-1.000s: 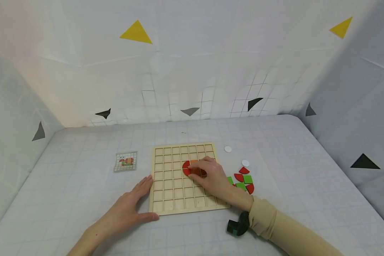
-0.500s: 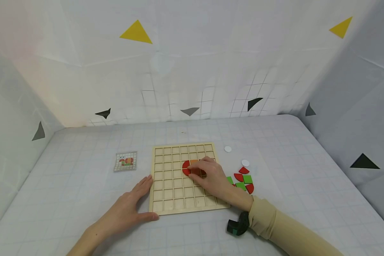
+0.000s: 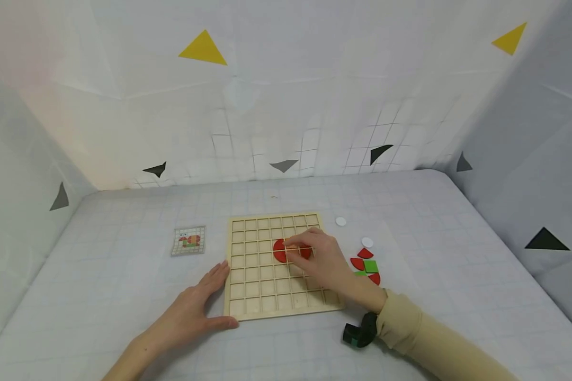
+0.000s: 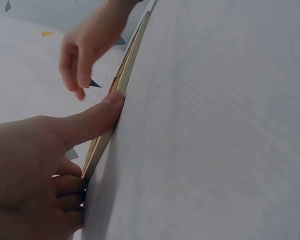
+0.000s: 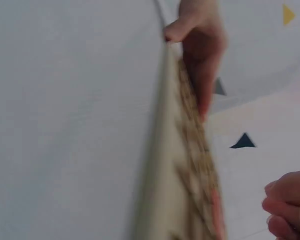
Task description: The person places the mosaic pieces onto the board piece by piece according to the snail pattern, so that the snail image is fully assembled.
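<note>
Right hand (image 3: pixel 320 260) raised slightly off the gridded board (image 3: pixel 250 290) since half a second ago, grip parted above red pieces (image 3: pixel 278 252) set in its cells, left hand (image 3: pixel 190 316) relaxed against the board's near left corner, green tile (image 3: pixel 371 266) on the surface (image 3: pixel 438 248) to the right.

From here I see the left hand (image 4: pixel 35 152) with its thumb against the pale edge of a thin board (image 4: pixel 132 55), which slants beside a whitish surface (image 4: pixel 205 130). Beyond, the right hand (image 4: pixel 92 42) hangs fingers down; whether they pinch anything I can't quite tell. A yellow triangle (image 4: pixel 48 34) shows behind.
</note>
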Available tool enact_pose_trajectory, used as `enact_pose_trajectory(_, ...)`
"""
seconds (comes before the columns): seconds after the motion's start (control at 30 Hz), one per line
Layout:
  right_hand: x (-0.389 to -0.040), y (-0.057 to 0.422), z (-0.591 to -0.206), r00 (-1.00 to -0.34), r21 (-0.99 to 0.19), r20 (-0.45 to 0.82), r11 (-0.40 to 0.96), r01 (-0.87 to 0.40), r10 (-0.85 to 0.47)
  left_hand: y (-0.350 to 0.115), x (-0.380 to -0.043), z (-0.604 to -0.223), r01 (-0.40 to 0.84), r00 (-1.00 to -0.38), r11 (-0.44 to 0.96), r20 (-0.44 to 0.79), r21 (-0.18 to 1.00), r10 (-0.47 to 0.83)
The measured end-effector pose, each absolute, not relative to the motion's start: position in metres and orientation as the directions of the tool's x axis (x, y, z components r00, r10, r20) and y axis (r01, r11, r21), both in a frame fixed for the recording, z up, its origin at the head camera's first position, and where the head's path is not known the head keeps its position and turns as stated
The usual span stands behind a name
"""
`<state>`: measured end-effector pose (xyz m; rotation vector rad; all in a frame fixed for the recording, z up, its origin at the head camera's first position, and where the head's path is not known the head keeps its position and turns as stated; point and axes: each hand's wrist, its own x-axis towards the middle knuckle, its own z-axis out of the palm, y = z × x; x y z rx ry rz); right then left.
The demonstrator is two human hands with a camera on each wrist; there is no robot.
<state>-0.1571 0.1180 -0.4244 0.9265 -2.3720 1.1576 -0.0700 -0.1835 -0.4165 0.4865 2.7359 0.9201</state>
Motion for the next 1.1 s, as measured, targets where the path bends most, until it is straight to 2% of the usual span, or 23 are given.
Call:
enact_pose_trajectory(0.2, -0.161, 0.150, -0.405, -0.785, -0.629, 0.485, 0.470, -0.620, -0.386, -0.182, -0.071, -0.416, 0.225, -0.924, 0.748, -0.107, 0.624, 0.368)
enact_pose_trajectory(0.57, -0.154, 0.226, -0.415, -0.890, -0.636, 0.332, 0.623, -0.456, -0.314, -0.183, -0.071, -0.417, 0.238, -0.924, 0.756, -0.097, 0.609, 0.369)
enact_pose_trajectory(0.9, -0.148, 0.259, -0.435, -0.899, -0.632, 0.308, 0.640, -0.437, -0.310, -0.184, -0.070, -0.417, 0.236, -0.926, 0.756, -0.095, 0.610, 0.366)
enact_pose_trajectory(1.1, -0.148, 0.265, -0.435, -0.851, -0.644, 0.321, 0.563, -0.518, -0.416, -0.183, -0.070, -0.417, 0.239, -0.926, 0.761, -0.094, 0.603, 0.365)
